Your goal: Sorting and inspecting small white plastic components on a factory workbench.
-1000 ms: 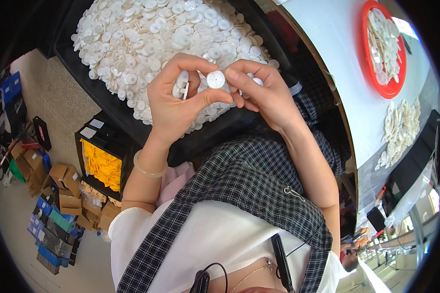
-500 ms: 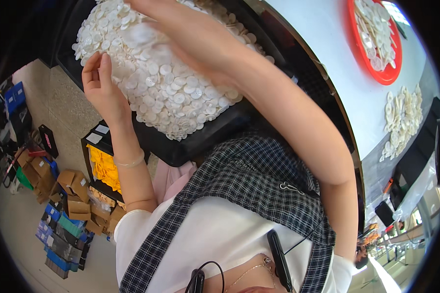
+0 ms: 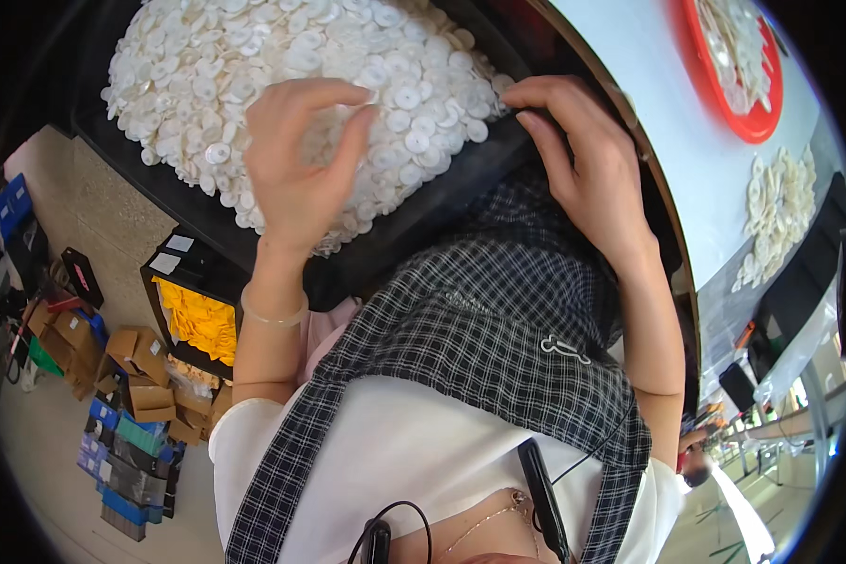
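Note:
A heap of white, button-like round discs [image 3: 197,103] fills a large black tray [image 3: 240,230]. Over the heap's right-hand part is my left hand [image 3: 301,164], its thumb and index finger curved toward each other with a small gap between the tips. I see nothing held there. My right hand [image 3: 583,146] is at the tray's right side, thumb and index finger bent and apart, the tips close to discs at the heap's edge. Its other fingers are mostly hidden.
On the white table [image 3: 630,56] to the right are a red basket [image 3: 759,125] of white pieces and a loose white pile [image 3: 777,211]. Lower left, a black crate [image 3: 193,249] holds yellow material [image 3: 197,320]. Cardboard boxes [image 3: 139,352] stand on the floor.
My right arm, stretched across the heap and blurred before, has drawn back to the tray's right side. My left hand has moved right over the discs, its fingers now curved.

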### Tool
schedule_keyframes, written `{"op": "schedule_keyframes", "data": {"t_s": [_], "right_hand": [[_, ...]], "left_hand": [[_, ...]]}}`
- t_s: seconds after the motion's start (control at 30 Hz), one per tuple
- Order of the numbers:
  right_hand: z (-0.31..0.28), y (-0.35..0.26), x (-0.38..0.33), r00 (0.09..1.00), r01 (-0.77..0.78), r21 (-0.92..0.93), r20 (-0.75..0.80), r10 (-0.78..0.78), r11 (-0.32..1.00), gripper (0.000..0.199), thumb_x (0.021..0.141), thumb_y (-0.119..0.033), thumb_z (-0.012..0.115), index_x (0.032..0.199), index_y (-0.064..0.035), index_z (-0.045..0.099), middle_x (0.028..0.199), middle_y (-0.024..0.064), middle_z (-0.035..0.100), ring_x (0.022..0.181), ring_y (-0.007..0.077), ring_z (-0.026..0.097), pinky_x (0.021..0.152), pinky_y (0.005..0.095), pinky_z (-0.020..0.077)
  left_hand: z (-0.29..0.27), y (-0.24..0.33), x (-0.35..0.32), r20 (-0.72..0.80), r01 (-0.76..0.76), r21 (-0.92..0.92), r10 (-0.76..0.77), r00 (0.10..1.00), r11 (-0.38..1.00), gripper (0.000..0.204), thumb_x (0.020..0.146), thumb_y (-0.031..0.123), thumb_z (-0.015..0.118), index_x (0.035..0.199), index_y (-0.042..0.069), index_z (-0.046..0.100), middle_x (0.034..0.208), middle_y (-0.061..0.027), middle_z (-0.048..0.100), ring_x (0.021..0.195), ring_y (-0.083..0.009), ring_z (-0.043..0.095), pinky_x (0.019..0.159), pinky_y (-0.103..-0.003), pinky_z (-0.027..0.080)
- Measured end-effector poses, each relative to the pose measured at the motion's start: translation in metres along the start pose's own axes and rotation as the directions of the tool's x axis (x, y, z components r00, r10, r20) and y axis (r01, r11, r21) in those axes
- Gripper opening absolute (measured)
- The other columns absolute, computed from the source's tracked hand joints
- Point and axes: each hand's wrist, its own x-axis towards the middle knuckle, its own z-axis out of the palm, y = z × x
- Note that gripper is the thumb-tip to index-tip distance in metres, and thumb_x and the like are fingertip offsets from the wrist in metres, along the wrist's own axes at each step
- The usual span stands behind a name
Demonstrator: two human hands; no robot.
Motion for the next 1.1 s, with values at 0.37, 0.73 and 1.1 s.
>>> {"op": "schedule_keyframes", "data": {"t_s": [0.37,0.73,1.1], "right_hand": [[0.001,0.012,-0.032,0.990,0.016,-0.125,-0.134,-0.033,0.992,0.015,0.080,-0.005,0.070,0.095,-0.0046,0.067,0.100,0.0055,0.067,0.084,0.0225,0.066,0.069,0.0299,0.0529],[0.011,0.006,0.004,0.987,-0.004,-0.405,-0.150,-0.062,0.914,0.018,0.087,-0.013,0.064,0.105,-0.0112,0.064,0.111,0.0072,0.062,0.087,0.0266,0.064,0.072,0.0349,0.0523],[0.014,-0.001,0.036,0.731,0.677,-0.699,0.677,0.092,-0.230,0.028,0.092,-0.015,0.041,0.105,-0.0026,0.063,0.094,0.0092,0.057,0.096,0.0200,0.051,0.095,0.0349,0.0364]], "left_hand": [[0.051,0.021,-0.006,0.245,-0.187,0.333,0.107,0.964,0.924,0.028,0.067,0.019,0.078,0.092,0.016,0.068,0.100,0.0021,0.056,0.094,-0.0186,0.050,0.084,-0.036,0.030],[0.075,0.022,0.006,0.292,-0.184,0.355,0.078,0.953,0.917,0.028,0.066,0.020,0.078,0.091,0.012,0.069,0.095,-0.0014,0.056,0.095,-0.0219,0.050,0.084,-0.038,0.032],[0.077,0.020,0.004,0.283,-0.143,0.379,0.033,0.959,0.914,0.025,0.067,0.020,0.077,0.089,0.012,0.068,0.093,-0.0019,0.055,0.094,-0.0220,0.049,0.084,-0.038,0.032]]}}
